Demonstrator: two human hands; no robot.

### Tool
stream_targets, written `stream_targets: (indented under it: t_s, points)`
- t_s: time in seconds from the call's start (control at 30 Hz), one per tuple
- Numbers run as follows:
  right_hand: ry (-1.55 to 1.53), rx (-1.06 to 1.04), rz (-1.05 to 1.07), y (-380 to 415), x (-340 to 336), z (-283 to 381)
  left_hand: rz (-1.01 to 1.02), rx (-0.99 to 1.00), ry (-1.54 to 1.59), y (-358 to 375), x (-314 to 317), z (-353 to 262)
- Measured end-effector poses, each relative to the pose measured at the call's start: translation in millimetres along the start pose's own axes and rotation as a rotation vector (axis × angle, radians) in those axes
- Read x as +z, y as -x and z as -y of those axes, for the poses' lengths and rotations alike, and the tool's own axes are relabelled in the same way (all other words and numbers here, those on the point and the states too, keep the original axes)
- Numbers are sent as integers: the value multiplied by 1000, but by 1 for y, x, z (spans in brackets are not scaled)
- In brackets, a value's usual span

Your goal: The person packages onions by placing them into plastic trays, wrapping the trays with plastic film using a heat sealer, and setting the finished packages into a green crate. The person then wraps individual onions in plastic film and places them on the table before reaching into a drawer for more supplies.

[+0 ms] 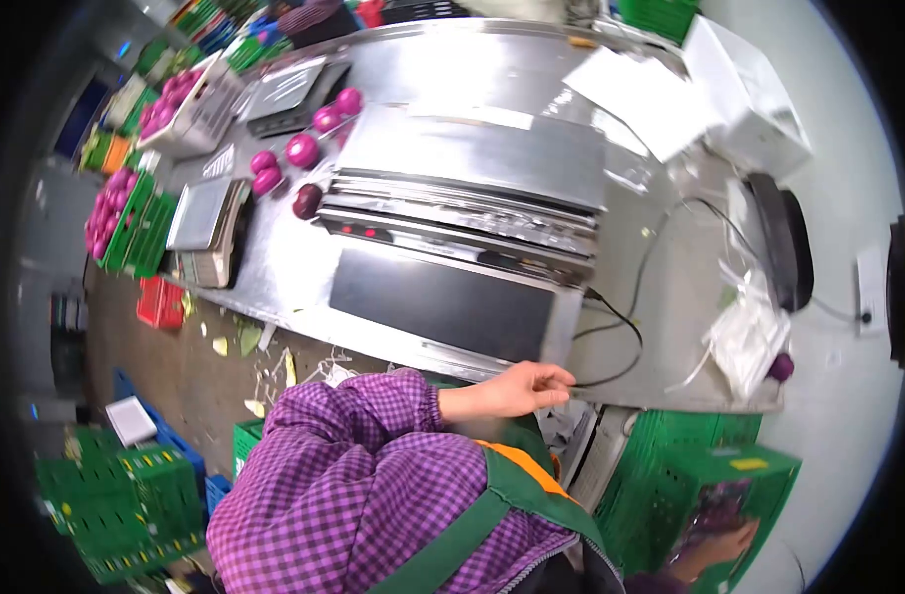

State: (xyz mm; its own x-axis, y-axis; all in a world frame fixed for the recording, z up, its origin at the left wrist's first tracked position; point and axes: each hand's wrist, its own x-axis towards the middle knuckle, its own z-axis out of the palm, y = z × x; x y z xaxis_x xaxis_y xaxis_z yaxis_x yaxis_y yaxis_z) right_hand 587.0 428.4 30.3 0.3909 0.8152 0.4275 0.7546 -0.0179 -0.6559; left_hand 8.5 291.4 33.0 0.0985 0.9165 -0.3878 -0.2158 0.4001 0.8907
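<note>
My left hand (526, 388) hovers by the front right corner of the film-wrapping machine (452, 302), palm down. Its fingers are loosely bent and apart from the thumb, with nothing in them. At the lower right, my right hand (726, 544) is at the opening of a green crate (764, 485), fingers stretched out. Dark purple contents (714, 510) show inside that crate, behind the hand. On the steel table (284, 257), several round purple vegetables (302, 150) lie left of the machine, and a darker one (307, 201) sits right against its side.
Scales (200, 213) stand on the left, near a white crate (197, 114) and a green crate (153, 228) of purple vegetables. A black cable (638, 342) loops right of the machine, near a white plastic bag (747, 342). Scraps (249, 339) litter the floor.
</note>
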Motion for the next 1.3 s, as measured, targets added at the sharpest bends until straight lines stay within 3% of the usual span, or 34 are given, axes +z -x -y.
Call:
stream_targets:
  t_s: [0.07,0.13,0.33,0.4,0.57,0.6,0.67,0.8,0.87,0.93,1.0,1.03,1.1,1.27,1.3]
  points:
    - [-417,251,149,-5,82,136,-187,109,70,22,-36,-5]
    - [-464,45,337,18,153,257,-397,211,150,51,-84,-18]
    - [-633,-444,1175,148,283,518,-1022,399,240,151,-240,-28]
    - [-627,-506,1403,194,310,592,-1121,440,320,173,-291,-22]
    - [-643,-576,1628,284,395,728,-1175,396,266,187,-411,-30]
    - [-645,-604,1659,298,415,750,-1167,398,272,180,-441,-29]
    - [-615,-588,1689,326,457,789,-1241,438,-189,163,-501,-30]
    - [-571,-498,1722,372,552,843,-1397,249,-882,127,-611,-56]
    - [-416,-564,1679,395,596,865,-1301,154,-980,115,-647,-77]
    - [-278,-856,1551,417,655,878,-1221,-19,-1134,94,-689,-76]
    - [-316,-971,1462,442,686,894,-1118,-231,-1091,79,-707,-88]
    - [-308,-963,1466,454,704,897,-1107,-234,-1089,73,-713,-89]
    - [-212,-1200,1322,476,732,901,-1115,-291,-1079,62,-722,-89]
    - [-122,-1025,1543,478,757,898,-1112,-262,-918,41,-732,-86]
    - [-148,-968,1573,471,756,899,-1197,-211,-886,36,-731,-87]
